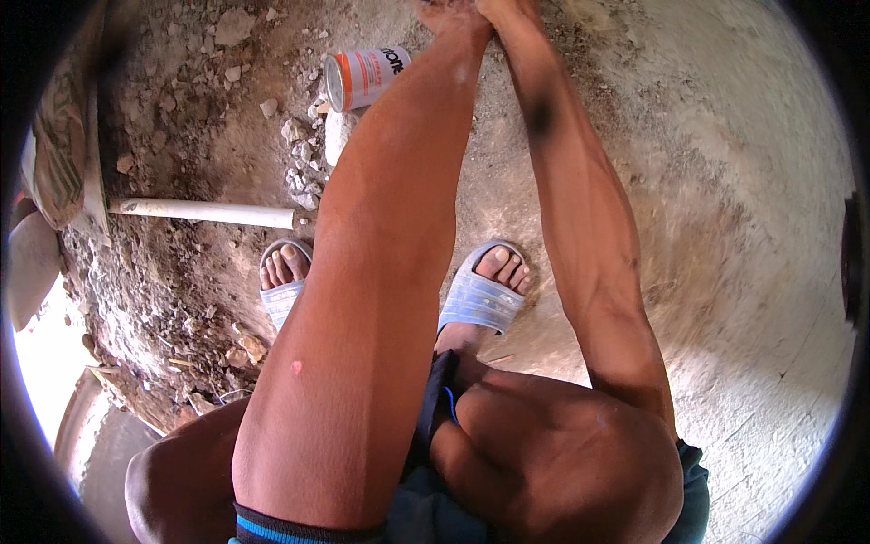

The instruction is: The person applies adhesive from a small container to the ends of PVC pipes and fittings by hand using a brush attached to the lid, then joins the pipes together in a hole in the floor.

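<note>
Both my arms stretch far forward, and the hands meet at the top edge of the picture. My left hand (449, 14) is partly cut off there, its fingers too little in view to read. Right beside it, my right hand (504, 9) shows only around the wrist; its fingers are out of sight. Whatever the hands touch or hold lies beyond the edge. Nearest to my left forearm is a white and orange paint can (364, 78), tipped on its side on the dirt floor (208, 127), its right end partly behind the arm.
A white pipe (204, 212) lies across the ground at left, with broken stones (299, 172) near its end. A rough pale wall (770, 181) rises on the right. My feet in blue slide sandals (485, 295) stand below; a woven sack (59, 150) sits far left.
</note>
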